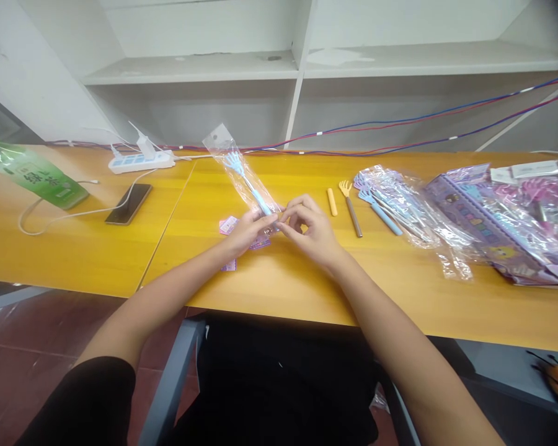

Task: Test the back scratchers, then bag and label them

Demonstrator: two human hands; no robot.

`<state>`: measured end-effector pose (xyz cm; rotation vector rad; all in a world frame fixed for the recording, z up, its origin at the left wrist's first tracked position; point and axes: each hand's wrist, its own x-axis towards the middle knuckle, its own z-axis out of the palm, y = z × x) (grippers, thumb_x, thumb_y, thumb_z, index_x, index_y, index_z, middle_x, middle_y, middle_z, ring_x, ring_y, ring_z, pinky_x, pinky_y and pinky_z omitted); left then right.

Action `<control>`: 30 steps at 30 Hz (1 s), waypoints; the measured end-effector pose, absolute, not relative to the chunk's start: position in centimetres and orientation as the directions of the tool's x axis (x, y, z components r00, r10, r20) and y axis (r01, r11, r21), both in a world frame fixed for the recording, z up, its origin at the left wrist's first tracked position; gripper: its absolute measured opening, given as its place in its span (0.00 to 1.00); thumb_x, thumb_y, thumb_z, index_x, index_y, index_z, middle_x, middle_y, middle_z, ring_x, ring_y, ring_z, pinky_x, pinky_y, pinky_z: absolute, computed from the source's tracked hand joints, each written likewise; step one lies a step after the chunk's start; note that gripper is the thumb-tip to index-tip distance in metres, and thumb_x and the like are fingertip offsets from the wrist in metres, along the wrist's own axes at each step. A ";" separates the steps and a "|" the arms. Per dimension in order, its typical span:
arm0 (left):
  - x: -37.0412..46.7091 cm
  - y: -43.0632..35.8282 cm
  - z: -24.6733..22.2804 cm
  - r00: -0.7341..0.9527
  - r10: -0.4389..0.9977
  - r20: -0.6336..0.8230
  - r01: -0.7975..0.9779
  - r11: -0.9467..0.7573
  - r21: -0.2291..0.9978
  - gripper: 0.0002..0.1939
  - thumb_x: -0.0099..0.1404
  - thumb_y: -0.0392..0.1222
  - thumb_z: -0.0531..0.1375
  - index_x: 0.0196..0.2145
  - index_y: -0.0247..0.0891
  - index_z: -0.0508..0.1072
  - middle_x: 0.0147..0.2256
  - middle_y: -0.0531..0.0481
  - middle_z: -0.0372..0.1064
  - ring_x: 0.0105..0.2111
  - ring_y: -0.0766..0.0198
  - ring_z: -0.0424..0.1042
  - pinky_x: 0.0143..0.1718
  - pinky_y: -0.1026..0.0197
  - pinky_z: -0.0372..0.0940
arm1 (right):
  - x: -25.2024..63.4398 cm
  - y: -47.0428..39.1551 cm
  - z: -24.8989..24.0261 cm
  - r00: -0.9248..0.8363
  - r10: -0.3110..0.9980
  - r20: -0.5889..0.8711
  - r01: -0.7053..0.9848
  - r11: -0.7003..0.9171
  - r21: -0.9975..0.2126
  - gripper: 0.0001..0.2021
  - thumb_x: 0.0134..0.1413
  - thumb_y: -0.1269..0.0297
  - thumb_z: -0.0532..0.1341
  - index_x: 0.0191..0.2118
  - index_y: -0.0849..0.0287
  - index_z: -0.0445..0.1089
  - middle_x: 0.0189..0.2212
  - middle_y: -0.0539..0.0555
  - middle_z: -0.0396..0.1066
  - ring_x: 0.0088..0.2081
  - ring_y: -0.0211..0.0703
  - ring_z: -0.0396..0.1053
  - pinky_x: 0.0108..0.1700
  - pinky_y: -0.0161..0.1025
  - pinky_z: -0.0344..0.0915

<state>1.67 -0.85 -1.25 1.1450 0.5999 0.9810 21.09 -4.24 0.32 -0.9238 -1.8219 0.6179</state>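
A light blue hand-shaped back scratcher (259,201) lies inside a long clear plastic bag (220,137), tilted with its claw end away from me. My left hand (248,234) is closed around the handle end through the bag. Thumb and fingers of my right hand (310,228) pinch the near end of the bag, touching my left fingertips. Small pink and purple cards (229,225) lie on the table, partly hidden under my left hand.
Right of my hands lie a yellow handle (332,202), a yellow-clawed scratcher (352,210), a loose blue scratcher (380,214), bagged scratchers (413,214) and a filled purple box (481,223). Leftward are a phone (129,204), power strip (142,161) and green bottle (37,176).
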 end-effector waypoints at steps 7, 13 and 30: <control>1.6 -0.8 -1.7 0.493 0.867 0.068 -0.322 0.109 0.940 0.21 0.63 0.53 0.72 0.46 0.36 0.82 0.44 0.43 0.81 0.43 0.60 0.78 0.50 0.57 0.68 | 21.2 -4.0 0.1 -0.219 0.798 0.562 0.299 0.603 -0.740 0.07 0.67 0.58 0.68 0.39 0.54 0.73 0.43 0.52 0.66 0.29 0.34 0.64 0.32 0.39 0.66; 1.4 -0.5 -2.0 0.498 0.861 0.104 -0.213 0.006 0.977 0.22 0.57 0.47 0.74 0.47 0.35 0.80 0.45 0.43 0.81 0.45 0.58 0.78 0.52 0.56 0.68 | 21.2 -4.0 0.1 -0.223 0.805 0.550 0.314 0.594 -0.741 0.06 0.66 0.60 0.68 0.39 0.54 0.73 0.41 0.52 0.66 0.29 0.34 0.64 0.32 0.39 0.65; 1.3 -0.4 -2.0 0.556 0.802 0.218 -0.091 -0.202 0.975 0.27 0.63 0.51 0.72 0.57 0.39 0.77 0.56 0.40 0.76 0.54 0.54 0.75 0.57 0.53 0.68 | 21.5 -3.3 -0.4 -0.161 0.938 0.307 0.183 0.334 -0.924 0.27 0.52 0.43 0.76 0.48 0.52 0.68 0.36 0.48 0.70 0.29 0.37 0.66 0.31 0.39 0.62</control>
